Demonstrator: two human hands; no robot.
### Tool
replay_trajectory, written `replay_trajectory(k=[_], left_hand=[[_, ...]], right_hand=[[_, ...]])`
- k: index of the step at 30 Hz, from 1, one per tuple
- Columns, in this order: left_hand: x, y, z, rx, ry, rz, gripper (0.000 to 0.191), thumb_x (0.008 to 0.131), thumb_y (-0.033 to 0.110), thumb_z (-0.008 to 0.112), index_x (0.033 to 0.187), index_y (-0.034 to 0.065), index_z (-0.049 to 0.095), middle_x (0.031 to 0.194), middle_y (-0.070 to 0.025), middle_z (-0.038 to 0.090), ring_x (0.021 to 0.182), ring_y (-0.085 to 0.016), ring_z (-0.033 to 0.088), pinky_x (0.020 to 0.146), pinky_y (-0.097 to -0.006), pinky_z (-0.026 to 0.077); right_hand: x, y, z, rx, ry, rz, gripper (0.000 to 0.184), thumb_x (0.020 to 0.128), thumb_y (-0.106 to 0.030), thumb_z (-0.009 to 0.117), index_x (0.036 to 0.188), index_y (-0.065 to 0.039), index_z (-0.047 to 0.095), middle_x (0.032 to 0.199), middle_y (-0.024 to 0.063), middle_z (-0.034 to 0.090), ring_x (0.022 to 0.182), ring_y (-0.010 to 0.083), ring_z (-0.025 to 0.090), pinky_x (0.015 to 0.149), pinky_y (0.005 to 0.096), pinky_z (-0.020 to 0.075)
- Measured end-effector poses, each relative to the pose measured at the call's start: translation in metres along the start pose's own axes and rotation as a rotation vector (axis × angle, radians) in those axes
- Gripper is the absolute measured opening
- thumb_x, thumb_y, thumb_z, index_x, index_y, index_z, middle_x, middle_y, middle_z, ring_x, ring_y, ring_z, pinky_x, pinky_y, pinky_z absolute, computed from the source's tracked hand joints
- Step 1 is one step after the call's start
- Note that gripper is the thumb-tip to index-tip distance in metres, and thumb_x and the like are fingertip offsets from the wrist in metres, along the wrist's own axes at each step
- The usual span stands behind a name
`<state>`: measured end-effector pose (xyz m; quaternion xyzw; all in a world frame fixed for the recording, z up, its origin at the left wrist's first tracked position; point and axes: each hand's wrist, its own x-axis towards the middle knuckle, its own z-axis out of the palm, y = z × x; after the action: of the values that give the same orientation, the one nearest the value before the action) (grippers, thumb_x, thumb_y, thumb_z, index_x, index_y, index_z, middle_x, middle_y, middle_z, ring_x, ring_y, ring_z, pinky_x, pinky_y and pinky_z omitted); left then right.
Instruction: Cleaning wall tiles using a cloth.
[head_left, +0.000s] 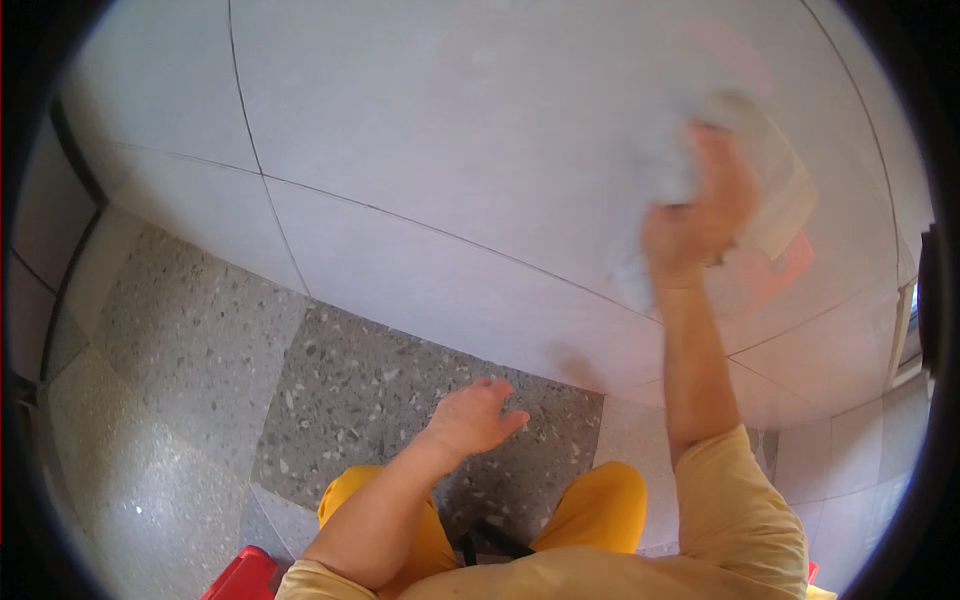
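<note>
With the arm stretched out, my right hand is pressed near a glossy tiled wall, blurred by motion. It grips a pale cloth, whose lower part hangs beside the wrist; its outline is smeared. Reflections of the hand and of tan and red shapes show in the tile right of it. My left hand hangs over the dark terrazzo floor tile, its fingers apart and holding nothing. My knees in yellow trousers lie below.
A red plastic object stands at the lower left, and a bit of red shows at the lower right. Dark edging runs along the left wall. A window or door frame is at the far right.
</note>
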<state>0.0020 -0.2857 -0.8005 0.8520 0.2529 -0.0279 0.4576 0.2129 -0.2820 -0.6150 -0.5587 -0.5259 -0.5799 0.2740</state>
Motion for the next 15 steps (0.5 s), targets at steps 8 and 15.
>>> replay_trajectory(k=[8,15], left_hand=[[-0.038,0.014,-0.009,0.045,0.063,0.092,0.046,0.083,0.040,0.060,0.114,0.0065,0.054,0.112,-0.0179,0.056,0.101,-0.035,0.057,0.084,-0.0447,0.047],[-0.040,0.011,-0.004,0.104,0.032,0.171,0.048,0.083,0.042,0.059,0.116,0.0072,0.053,0.113,-0.0163,0.056,0.100,-0.035,0.057,0.084,-0.0441,0.047]], right_hand=[[-0.089,0.006,-0.020,0.209,-0.412,-0.386,0.026,0.069,-0.009,0.062,0.095,-0.011,0.063,0.105,0.0052,0.060,0.089,0.0165,0.058,0.072,0.0310,0.0396],[-0.008,0.013,-0.023,-0.005,-0.024,-0.292,0.034,0.063,-0.009,0.067,0.096,-0.006,0.063,0.103,0.0066,0.061,0.090,0.0219,0.058,0.071,0.0327,0.0413]])
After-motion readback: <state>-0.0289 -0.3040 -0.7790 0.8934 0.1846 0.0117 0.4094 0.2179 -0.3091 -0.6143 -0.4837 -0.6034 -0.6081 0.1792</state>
